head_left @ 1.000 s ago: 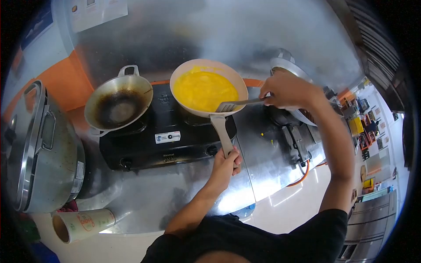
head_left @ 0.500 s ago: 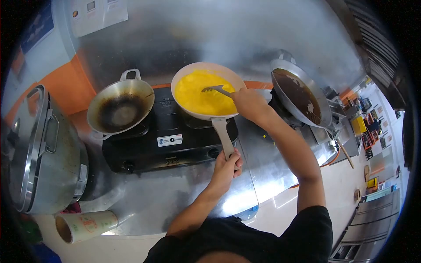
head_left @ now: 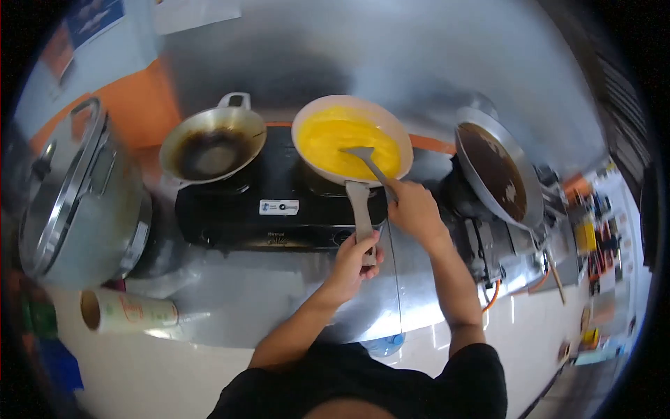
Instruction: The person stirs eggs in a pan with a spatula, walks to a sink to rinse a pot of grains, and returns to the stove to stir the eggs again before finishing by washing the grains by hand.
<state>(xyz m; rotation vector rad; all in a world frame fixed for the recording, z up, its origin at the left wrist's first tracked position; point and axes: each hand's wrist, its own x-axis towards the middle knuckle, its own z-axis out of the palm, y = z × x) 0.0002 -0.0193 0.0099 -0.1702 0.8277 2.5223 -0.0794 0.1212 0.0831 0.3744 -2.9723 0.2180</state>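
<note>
My left hand (head_left: pixel 354 267) is wrapped round the beige handle of a frying pan (head_left: pixel 400 130), which is tilted slightly over the right burner. Bright yellow liquid, like beaten egg (head_left: pixel 324 140), covers the pan's floor. In my right hand (head_left: pixel 417 211) is a grey spatula (head_left: pixel 377 170), its flat head dipping into the yellow liquid near the middle. The hand sits close to the pan's near right rim. Under the pan is a black two-burner gas stove (head_left: pixel 237 227).
A stained, wok-like pan (head_left: pixel 248 150) rests on the left burner. A large wok of dark brown liquid (head_left: pixel 492 171) stands at right. Far left are a big lidded metal pot (head_left: pixel 94 230) and a cardboard tube (head_left: pixel 139 311) on the steel counter (head_left: pixel 241 297).
My right hand has drawn back toward me, and the spatula now points away from me with its head nearer the middle. My left hand keeps its hold. The camera view has shifted.
</note>
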